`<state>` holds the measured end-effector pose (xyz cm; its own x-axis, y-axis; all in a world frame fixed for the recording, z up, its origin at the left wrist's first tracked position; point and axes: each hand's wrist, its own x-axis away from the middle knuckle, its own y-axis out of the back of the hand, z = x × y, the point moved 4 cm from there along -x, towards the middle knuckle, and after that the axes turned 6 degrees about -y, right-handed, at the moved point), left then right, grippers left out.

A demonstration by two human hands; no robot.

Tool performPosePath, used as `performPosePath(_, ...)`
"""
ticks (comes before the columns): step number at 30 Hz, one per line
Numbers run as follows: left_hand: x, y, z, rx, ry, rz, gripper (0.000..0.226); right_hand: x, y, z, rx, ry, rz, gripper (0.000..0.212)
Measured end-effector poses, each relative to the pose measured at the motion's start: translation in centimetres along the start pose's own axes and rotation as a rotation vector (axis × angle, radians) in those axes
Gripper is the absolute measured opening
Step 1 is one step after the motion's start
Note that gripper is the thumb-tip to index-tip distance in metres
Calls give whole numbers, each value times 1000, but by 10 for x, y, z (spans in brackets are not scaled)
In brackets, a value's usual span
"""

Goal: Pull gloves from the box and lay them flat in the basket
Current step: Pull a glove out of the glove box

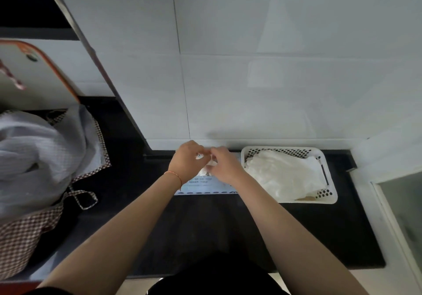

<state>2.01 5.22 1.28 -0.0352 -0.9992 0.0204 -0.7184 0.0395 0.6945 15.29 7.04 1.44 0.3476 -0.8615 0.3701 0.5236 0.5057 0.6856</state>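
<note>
A pale blue glove box lies flat on the black counter, mostly covered by my hands. My left hand and my right hand hover together over the box's opening, fingers curled. Between them shows a bit of white glove sticking up from the box; both hands seem to pinch it, though the fingertips are partly hidden. Right of the box stands a white perforated basket holding a pile of white translucent gloves.
A white tiled wall rises right behind the box and basket. On the left sits a checked fabric bag with grey-white cloth. The black counter extends toward me. A glass panel borders the right side.
</note>
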Motion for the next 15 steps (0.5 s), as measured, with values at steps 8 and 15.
performPosePath(8, 26, -16, 47, -122, 184, 319, 83, -1, -2, -24, 220, -194, -84, 19)
performPosePath(15, 21, -18, 51, -101, 207, 287, 88, 1, 34, -38, -28, -254, -237, 12)
